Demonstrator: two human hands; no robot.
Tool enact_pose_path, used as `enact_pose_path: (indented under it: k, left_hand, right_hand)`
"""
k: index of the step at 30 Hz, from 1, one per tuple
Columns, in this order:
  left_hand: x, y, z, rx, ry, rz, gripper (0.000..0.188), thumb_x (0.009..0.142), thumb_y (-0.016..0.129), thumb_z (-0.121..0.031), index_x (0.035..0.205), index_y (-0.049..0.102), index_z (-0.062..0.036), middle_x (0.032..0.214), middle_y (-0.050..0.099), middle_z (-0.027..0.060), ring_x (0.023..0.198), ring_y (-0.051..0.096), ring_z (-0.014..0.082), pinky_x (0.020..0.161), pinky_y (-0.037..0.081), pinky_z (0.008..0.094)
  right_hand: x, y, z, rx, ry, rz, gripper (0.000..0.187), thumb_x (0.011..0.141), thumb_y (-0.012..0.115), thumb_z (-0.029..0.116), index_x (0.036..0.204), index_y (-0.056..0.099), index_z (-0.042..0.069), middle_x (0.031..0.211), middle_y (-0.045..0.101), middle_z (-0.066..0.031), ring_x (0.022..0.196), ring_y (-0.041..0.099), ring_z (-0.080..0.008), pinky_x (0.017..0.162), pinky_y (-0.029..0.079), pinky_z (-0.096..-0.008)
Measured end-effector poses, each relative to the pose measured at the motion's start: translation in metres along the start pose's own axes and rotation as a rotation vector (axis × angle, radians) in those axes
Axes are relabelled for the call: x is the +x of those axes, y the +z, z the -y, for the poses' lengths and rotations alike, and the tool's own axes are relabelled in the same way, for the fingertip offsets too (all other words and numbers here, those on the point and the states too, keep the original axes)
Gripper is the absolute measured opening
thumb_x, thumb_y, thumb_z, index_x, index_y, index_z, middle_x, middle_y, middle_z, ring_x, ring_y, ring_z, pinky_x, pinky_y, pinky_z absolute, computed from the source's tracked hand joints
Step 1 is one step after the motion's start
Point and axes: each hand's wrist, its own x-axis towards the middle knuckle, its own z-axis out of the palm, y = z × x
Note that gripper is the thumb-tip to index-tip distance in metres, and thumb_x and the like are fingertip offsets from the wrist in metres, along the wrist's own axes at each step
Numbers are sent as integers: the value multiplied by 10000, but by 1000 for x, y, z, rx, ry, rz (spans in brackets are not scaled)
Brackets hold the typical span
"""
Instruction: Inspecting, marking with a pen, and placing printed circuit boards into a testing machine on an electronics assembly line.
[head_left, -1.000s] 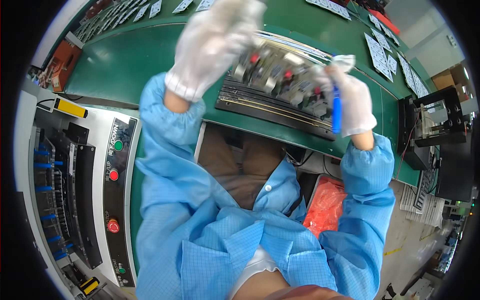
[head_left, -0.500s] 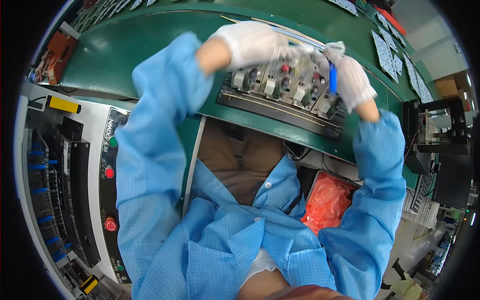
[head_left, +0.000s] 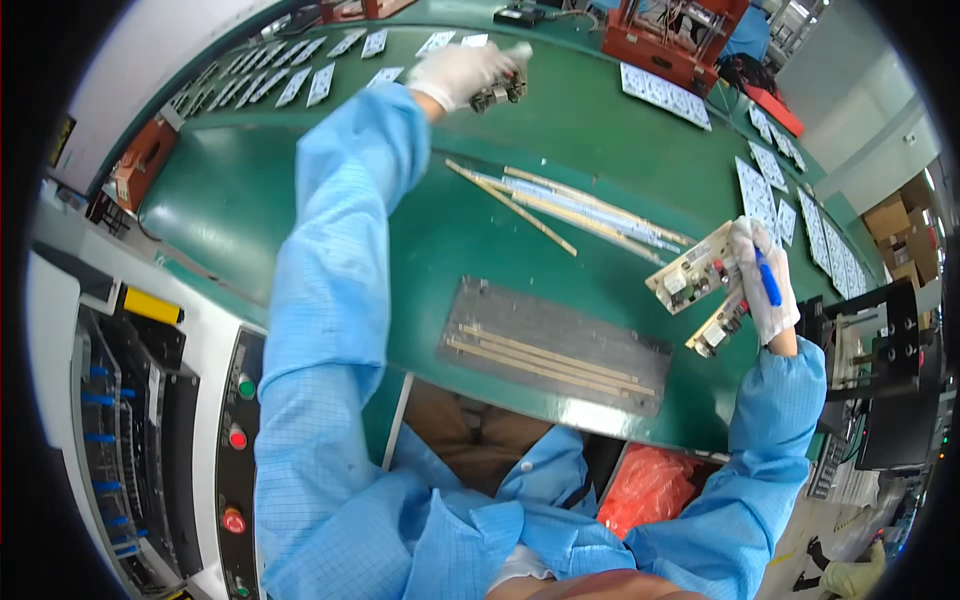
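Observation:
My gloved left hand (head_left: 455,75) reaches out over the far part of the green bench, closed on a small circuit board (head_left: 500,92) with raised components. Out to the right, my gloved right hand (head_left: 782,318) grips two more circuit boards, a pale upper board (head_left: 675,283) and a lower board (head_left: 712,332). A slim blue tool (head_left: 767,278) is also held in that hand; its tip is hidden. Nearer my body lies a dark flat plate (head_left: 550,305) with narrow tan strips (head_left: 555,357) on it.
Loose long strips (head_left: 590,208) lie mid-bench. Rows of pale boards (head_left: 320,84) are at the far left, with larger panels (head_left: 664,96) far right. A red machine (head_left: 672,40) stands behind. A button panel (head_left: 236,440) is left; a red bag (head_left: 648,490) sits below the bench edge.
The circuit boards that lay on the dark plate are off it and in my hands. My left hand has gone outward to the far bench; my right has moved right and nearer.

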Motion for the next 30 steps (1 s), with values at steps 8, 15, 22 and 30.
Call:
enact_pose_path:
  k: [8, 15, 22, 30]
  left_hand:
    - [9, 96, -2, 81, 149, -29, 568, 783, 582, -622, 1020, 665, -113, 964, 641, 128, 915, 630, 272, 769, 495, 409]
    - [7, 87, 5, 4, 163, 26, 675, 779, 554, -658, 1337, 504, -281, 1303, 528, 18, 1261, 439, 210, 1061, 283, 559]
    - [10, 87, 2, 111, 124, 96, 581, 896, 360, -652, 1385, 436, -348, 1348, 522, -10, 1330, 385, 254, 1045, 176, 669]
    - [10, 93, 5, 103, 83, -133, 409, 940, 392, -516, 1182, 631, -289, 1277, 563, 11, 1288, 427, 247, 1047, 237, 655]
  right_hand:
    - [195, 67, 3, -385, -481, -116, 264, 944, 507, 293, 901, 536, 34, 707, 510, -183, 642, 493, -253, 651, 429, -366]
    - [365, 229, 26, -753, -439, -284, 387, 949, 444, 418, 998, 570, 55, 891, 652, -239, 818, 651, -385, 693, 504, -495]
    - [411, 212, 22, -205, -269, -218, 627, 830, 548, 625, 1015, 657, 36, 950, 645, -267, 959, 613, -419, 871, 481, -427]
    - [382, 86, -145, -818, 54, -326, 594, 791, 598, 606, 1089, 611, 92, 1153, 614, -160, 1147, 540, -338, 992, 405, -456]
